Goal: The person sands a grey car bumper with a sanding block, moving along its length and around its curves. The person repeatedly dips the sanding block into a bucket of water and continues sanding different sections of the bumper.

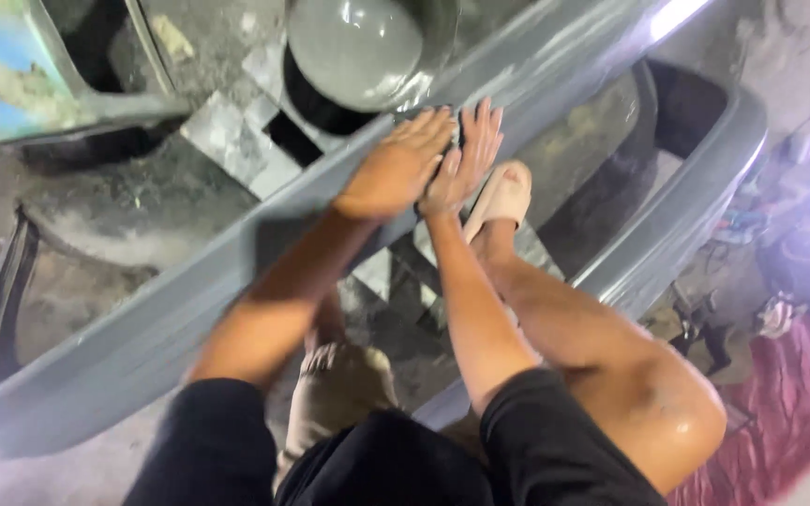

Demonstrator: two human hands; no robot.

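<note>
Fingers spread, the left hand [394,169] and right hand [462,155] are pressing flat, side by side, on the grey bumper [189,300], steadying it across the floor [114,201].

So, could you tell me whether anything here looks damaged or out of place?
Nothing looks clearly damaged. The grey bumper lies off any car, slanted across the dirty floor, with both hands flat on it: left hand, right hand. The picture is blurred, so fine scratches or dents cannot be judged.
</note>
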